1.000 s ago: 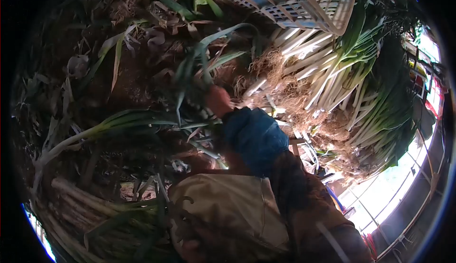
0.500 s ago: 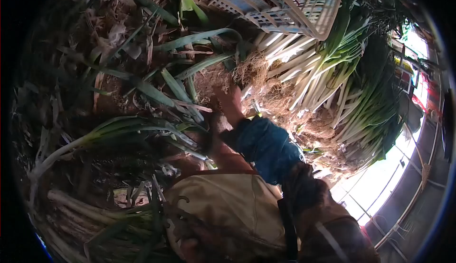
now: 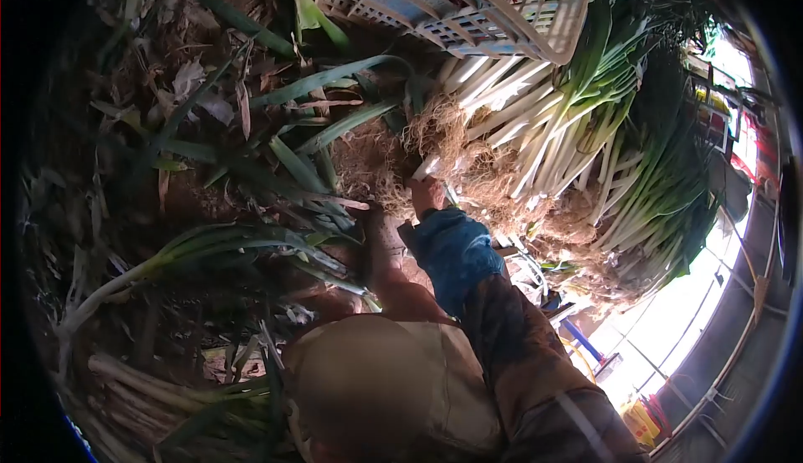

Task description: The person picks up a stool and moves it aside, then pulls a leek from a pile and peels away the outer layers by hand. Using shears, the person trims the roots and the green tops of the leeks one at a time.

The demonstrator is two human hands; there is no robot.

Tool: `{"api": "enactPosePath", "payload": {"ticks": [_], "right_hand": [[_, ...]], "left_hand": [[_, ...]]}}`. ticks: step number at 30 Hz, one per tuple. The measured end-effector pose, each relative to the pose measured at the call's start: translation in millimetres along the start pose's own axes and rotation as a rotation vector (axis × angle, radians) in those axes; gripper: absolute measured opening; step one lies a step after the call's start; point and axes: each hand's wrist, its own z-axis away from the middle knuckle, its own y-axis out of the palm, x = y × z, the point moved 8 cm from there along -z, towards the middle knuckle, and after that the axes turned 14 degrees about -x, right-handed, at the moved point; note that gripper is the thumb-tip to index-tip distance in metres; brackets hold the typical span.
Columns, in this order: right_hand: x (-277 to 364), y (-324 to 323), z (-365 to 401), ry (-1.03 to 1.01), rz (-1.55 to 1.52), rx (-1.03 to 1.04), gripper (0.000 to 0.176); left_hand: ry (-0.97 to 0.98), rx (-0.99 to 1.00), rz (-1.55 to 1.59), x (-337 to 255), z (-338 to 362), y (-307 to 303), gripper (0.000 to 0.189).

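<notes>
My right hand [image 3: 427, 196], below a blue sleeve cuff [image 3: 456, 250], is at the root end of a heap of long green onions [image 3: 535, 120]. Its fingers look closed around the white stalk of one green onion [image 3: 427, 167], though they are partly hidden. Tangled pale roots [image 3: 452, 133] lie just beyond the hand. I cannot make out my left hand; the bottom of the view is blurred over beige cloth [image 3: 460, 363]. Bare skin, apparently a leg or foot [image 3: 389, 250], shows left of my right hand.
A plastic crate [image 3: 502, 36] with red strands inside stands at the top. Cut green leaves [image 3: 293, 86] and dry scraps cover the soil on the left. More onion stalks [image 3: 150, 379] lie at lower left. Metal rails [image 3: 736, 296] run along the right.
My right hand has shifted to the right, onto the white stalk, and its forearm looks straighter. The view has moved slightly, and the dark shape over the beige cloth is now blurred.
</notes>
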Motion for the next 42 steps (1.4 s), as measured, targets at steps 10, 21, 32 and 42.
{"api": "enactPosePath", "payload": {"ticks": [10,21,32,42], "right_hand": [[23.2,-61.0,-50.6,-0.297,0.169,-0.918,0.026],[98.5,-75.8,9.6,-0.601,0.274,0.268,0.079],[217.9,15.6,-14.8,-0.618,0.208,-0.081,0.092],[232.3,107.8,146.5,-1.255,0.310,0.008,0.046]], "left_hand": [[0.008,0.005,-0.003,-4.5,-9.5,2.1,0.037],[0.029,0.045,0.069,-8.7,-5.5,1.8,0.037],[0.033,0.109,0.240,3.2,10.8,-16.5,0.037],[0.035,0.411,0.451,21.2,60.2,-17.5,0.037]]}}
